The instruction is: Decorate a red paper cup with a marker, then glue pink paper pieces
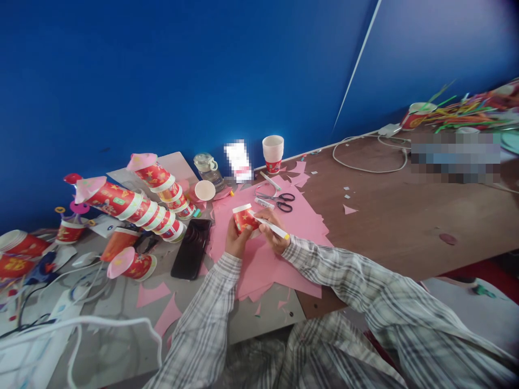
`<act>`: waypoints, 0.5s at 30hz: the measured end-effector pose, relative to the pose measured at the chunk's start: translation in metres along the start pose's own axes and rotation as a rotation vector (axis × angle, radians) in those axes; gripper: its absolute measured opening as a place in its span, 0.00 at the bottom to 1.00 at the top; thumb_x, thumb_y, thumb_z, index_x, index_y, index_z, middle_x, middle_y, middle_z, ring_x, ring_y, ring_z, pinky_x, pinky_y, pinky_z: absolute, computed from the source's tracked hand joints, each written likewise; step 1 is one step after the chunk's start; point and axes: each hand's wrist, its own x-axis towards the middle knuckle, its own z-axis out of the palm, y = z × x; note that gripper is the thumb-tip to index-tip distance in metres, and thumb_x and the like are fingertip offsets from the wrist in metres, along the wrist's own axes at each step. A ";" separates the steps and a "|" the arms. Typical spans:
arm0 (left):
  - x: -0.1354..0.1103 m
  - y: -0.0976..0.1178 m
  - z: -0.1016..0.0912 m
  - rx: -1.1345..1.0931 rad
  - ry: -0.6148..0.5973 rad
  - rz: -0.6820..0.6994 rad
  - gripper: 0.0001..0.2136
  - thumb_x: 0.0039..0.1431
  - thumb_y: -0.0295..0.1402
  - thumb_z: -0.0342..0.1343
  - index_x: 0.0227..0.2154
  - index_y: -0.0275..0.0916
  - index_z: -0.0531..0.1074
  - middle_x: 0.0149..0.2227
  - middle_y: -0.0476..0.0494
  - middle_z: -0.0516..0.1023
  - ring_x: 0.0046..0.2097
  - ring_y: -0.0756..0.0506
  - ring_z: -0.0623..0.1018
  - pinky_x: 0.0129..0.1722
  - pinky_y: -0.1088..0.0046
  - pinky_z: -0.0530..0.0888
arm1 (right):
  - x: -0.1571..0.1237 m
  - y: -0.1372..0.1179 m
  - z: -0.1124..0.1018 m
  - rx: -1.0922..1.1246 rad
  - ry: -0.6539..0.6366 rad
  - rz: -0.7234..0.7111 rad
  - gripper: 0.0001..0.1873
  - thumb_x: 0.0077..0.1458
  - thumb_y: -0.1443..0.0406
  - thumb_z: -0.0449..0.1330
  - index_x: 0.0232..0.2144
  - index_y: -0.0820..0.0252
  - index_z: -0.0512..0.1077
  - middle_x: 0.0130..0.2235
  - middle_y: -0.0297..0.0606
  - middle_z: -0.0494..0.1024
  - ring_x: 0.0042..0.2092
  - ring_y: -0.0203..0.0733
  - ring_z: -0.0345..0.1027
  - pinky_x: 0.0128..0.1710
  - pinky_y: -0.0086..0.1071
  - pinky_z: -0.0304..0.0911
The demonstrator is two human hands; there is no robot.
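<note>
one red paper cup (243,218), gold-patterned, white-banded at its upper end, slightly tilted. location: over the pink sheets (300,229), in the left hand (238,238). left grip: thumb along the near side, fingers curled about the far side, pinching the cup wall between them.

one white pen-like stick (276,229), yellow at one end. location: right hand (271,236), thumb and fingers pinching it. other end directed at the cup's side; whether touching, cannot tell.

handling, cup: judged very light, thin-walled, springy more than stiff; likely to dent or go oval under a hard squeeze. printed surface probably smooth, a little slippery to dry fingers. best hold: toward the base or at the banded rim, where the paper should be stiffest; soft pressure, shared among several fingers. mid-wall presumably weakest.

handling, stick: judged light and rigid, apt to roll; best taken close to the working end.

also on the sheets: one pair of dark-handled scissors (279,199); one white tube (264,203), label unreadable. left of the sheets: one black phone (191,248). behind, near the blue wall (162,81): one stack of cups (273,149).
</note>
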 end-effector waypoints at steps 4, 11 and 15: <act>0.000 0.001 0.001 -0.004 0.010 -0.013 0.28 0.38 0.45 0.61 0.43 0.37 0.65 0.39 0.40 0.73 0.39 0.42 0.72 0.40 0.63 0.70 | 0.002 0.000 0.000 -0.025 -0.007 -0.009 0.19 0.58 0.54 0.42 0.41 0.58 0.64 0.34 0.41 0.70 0.37 0.43 0.65 0.38 0.40 0.64; -0.001 0.005 0.002 -0.016 0.010 -0.001 0.27 0.40 0.44 0.60 0.44 0.36 0.65 0.40 0.39 0.73 0.40 0.41 0.73 0.42 0.63 0.69 | -0.001 0.006 0.001 0.019 0.034 0.121 0.19 0.57 0.54 0.44 0.40 0.60 0.65 0.35 0.41 0.70 0.33 0.39 0.64 0.35 0.37 0.64; 0.000 0.000 0.001 -0.031 0.016 -0.015 0.28 0.39 0.44 0.60 0.45 0.38 0.64 0.41 0.40 0.73 0.42 0.41 0.72 0.44 0.62 0.69 | -0.004 0.011 0.002 0.061 0.055 0.217 0.19 0.57 0.54 0.44 0.40 0.59 0.65 0.34 0.39 0.69 0.29 0.37 0.63 0.30 0.35 0.64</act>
